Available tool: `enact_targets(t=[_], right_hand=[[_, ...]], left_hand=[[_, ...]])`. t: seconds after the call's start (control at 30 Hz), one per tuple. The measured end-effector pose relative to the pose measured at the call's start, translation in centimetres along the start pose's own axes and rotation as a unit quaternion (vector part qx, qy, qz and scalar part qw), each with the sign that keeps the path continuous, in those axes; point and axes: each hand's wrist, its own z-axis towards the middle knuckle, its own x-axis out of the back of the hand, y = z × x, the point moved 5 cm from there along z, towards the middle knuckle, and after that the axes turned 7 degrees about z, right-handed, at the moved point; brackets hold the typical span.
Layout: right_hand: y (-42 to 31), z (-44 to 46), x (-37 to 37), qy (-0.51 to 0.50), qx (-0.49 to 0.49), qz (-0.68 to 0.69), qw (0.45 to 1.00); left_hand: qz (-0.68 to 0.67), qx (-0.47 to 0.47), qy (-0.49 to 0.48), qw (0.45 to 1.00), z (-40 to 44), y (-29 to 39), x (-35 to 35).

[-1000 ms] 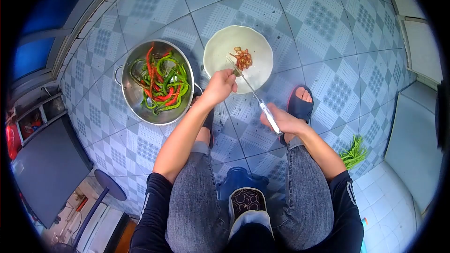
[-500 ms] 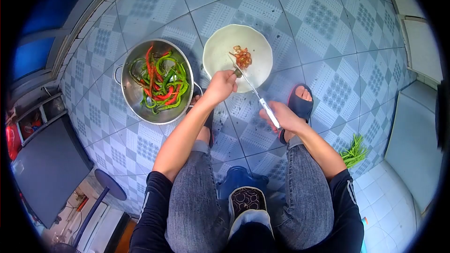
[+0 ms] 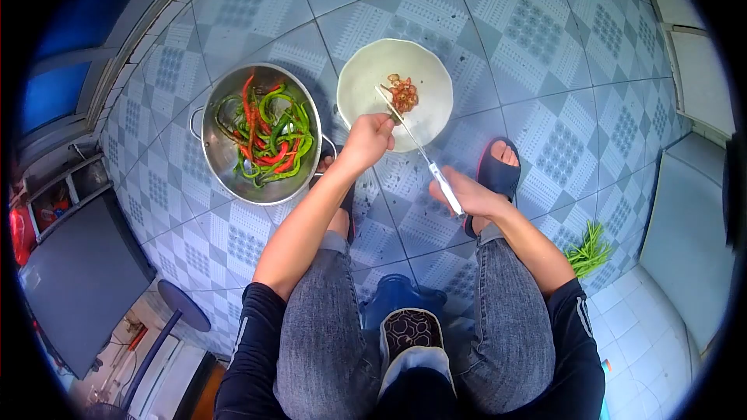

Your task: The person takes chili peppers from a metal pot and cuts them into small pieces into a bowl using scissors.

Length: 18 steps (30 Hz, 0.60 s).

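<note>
A pale, wavy-rimmed bowl (image 3: 358,70) stands on the floor before me, with small reddish-brown cut pieces (image 3: 405,98) inside. Over its near edge, my left hand (image 3: 369,142) pinches a small dark piece (image 3: 394,118), mostly hidden by the fingers. My right hand (image 3: 476,196) grips white-handled scissors (image 3: 445,189), seen nearly edge-on. Their long thin blades pass beside the left fingertips and point into the bowl. Left of the bowl, a steel pot (image 3: 210,167) with side handles holds red and green peppers (image 3: 272,136).
Patterned tile floor (image 3: 537,101) surrounds the bowl and pot. Sandalled feet (image 3: 498,167) flank the work area. Long green vegetables (image 3: 589,251) lie at the right. A grey cabinet (image 3: 692,225) stands far right, and a dark flat panel (image 3: 85,280) is at the left.
The blades have shifted slightly and show brighter near the tip. The dark piece at my left fingertips is less visible. Both hands stay in nearly the same place.
</note>
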Motion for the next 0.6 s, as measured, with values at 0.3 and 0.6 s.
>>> enact_targets(t=[0.3, 0.6], right_hand=[[-2.8, -1.2, -0.7, 0.011, -0.095, 0.101, 0.99], [-3.2, -1.7, -0.5, 0.042, -0.125, 0.119, 0.984]], left_hand=[[0.01, 0.019, 0.022, 1.0, 0.5, -0.8, -0.3], [-0.079, 0.067, 0.041, 0.994, 0.2, -1.0, 0.4]])
